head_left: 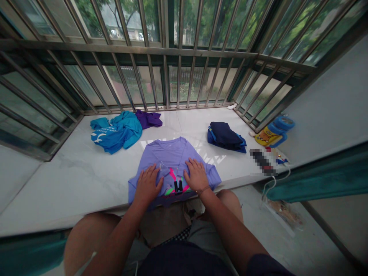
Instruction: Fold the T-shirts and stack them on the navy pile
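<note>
My left hand [149, 181] and right hand [197, 174] lie flat, thumbs out, on a purple shirt [168, 150] on the white ledge [71, 188]. Past my left hand are a crumpled blue shirt [126, 130] and a dark cloth [149, 119]. Past my right are folded clothes [224, 135], then a bottle [270, 132].

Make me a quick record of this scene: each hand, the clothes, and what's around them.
Left hand: open, palm down on the lavender shirt
Right hand: also open, palm down on it, bracelet at the wrist
Lavender shirt: spread out, print facing up
Left side: crumpled blue shirt beside a purple cloth
Right side: folded navy clothes, then a yellow and blue bottle
Surface: white ledge
Behind: barred window
</note>
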Demonstrator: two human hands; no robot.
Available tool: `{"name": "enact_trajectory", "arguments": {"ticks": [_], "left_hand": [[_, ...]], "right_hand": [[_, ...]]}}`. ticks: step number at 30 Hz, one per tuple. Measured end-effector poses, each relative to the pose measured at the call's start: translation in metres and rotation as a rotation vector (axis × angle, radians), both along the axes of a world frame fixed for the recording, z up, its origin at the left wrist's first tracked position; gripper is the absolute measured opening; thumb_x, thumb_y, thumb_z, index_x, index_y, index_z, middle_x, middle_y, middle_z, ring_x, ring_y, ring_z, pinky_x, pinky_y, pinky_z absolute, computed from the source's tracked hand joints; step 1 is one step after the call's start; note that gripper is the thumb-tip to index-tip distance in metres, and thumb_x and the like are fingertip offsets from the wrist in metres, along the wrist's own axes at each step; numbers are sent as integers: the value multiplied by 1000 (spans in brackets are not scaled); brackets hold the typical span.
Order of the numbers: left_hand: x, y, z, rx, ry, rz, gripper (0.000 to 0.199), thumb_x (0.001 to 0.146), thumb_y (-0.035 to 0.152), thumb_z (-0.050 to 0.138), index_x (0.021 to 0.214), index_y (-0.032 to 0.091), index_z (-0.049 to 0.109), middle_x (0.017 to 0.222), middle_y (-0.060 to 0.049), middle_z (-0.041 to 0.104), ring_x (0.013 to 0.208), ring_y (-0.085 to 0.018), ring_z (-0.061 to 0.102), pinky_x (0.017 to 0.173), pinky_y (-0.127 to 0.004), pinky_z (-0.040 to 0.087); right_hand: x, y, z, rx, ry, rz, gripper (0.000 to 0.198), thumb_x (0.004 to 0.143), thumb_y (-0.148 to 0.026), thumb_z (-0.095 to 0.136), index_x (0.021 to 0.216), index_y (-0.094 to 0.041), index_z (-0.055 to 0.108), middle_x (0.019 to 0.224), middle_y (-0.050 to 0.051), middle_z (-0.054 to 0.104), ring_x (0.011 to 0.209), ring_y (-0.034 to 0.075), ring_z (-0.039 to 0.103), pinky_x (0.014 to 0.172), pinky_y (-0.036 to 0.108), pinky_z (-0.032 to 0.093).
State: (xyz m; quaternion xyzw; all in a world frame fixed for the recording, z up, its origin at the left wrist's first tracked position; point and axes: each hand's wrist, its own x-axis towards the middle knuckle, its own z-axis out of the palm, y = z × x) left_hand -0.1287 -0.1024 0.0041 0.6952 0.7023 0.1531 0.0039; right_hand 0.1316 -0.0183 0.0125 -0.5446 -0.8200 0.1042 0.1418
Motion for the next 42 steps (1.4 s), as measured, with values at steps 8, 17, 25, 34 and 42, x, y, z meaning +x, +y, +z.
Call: {"name": "enact_trajectory", "arguments": {"ticks": [8, 17, 25, 34, 42], "left_hand": [[0, 0, -2, 5, 7, 4, 48, 106, 43, 49, 147, 22, 63, 166, -14, 56, 152, -35, 52, 129, -60, 37], [-1, 1, -3, -22, 14, -1, 52, 107, 44, 48, 152, 23, 61, 170, -14, 51, 155, -34, 49, 130, -61, 34], [-2, 3, -7, -36, 36, -8, 55, 108, 46, 45, 156, 22, 58, 175, -12, 44, 160, -34, 43, 131, -64, 32], [-2, 3, -8, -18, 22, -4, 55, 107, 46, 47, 157, 25, 58, 174, -11, 45, 160, -33, 43, 133, -61, 29], [-1, 3, -6, -35, 24, 0, 55, 107, 46, 47, 156, 23, 58, 174, -12, 44, 160, -34, 43, 132, -63, 31]], "right_hand": [[0, 0, 0, 3, -8, -1, 53, 107, -40, 51, 156, -22, 60, 171, 9, 48, 160, 30, 39, 134, 54, 21], [-1, 1, -1, -8, -34, 12, 56, 109, -41, 48, 160, -22, 55, 174, 9, 43, 163, 30, 34, 135, 56, 19], [-3, 2, -1, -20, -61, 10, 58, 109, -43, 47, 163, -22, 52, 176, 9, 39, 165, 31, 31, 135, 58, 17], [-2, 2, -3, -6, -57, 12, 58, 109, -42, 47, 163, -22, 52, 176, 9, 40, 164, 31, 32, 135, 59, 17], [-2, 2, -1, -20, -42, 10, 58, 109, -42, 48, 163, -22, 52, 176, 9, 40, 164, 31, 32, 135, 58, 17]]}}
